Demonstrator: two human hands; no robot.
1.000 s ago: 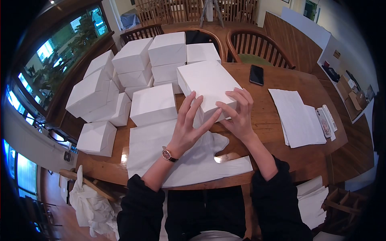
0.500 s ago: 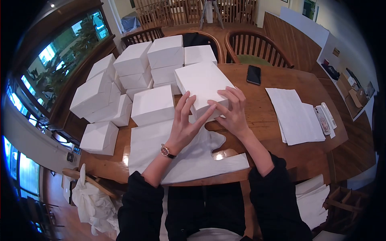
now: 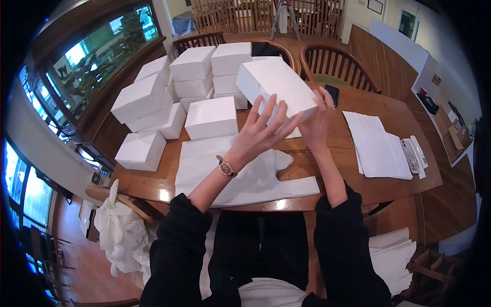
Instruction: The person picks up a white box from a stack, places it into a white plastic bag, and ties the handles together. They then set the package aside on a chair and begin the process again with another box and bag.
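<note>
A closed white box (image 3: 279,84) is tilted above the wooden table, between my two hands. My left hand (image 3: 263,125) lies against its near left side with the fingers spread over it. At the box's right end my right hand (image 3: 317,120) grips the corner, thumb and fingers bent round it. White cloth or paper (image 3: 230,171) lies flat on the table beneath my forearms. Just left of the held box, another white box (image 3: 211,117) rests on the table.
Several white boxes (image 3: 192,64) are stacked at the back left. A phone (image 3: 332,95) lies behind my right hand. White sheets (image 3: 376,146) and a pale case (image 3: 410,156) lie on the right. Wooden chairs (image 3: 335,61) stand behind the table (image 3: 327,169).
The box has risen and moved right, and it now tilts more. My hands moved with it, the right one round to its right end. The whole view has shifted slightly.
</note>
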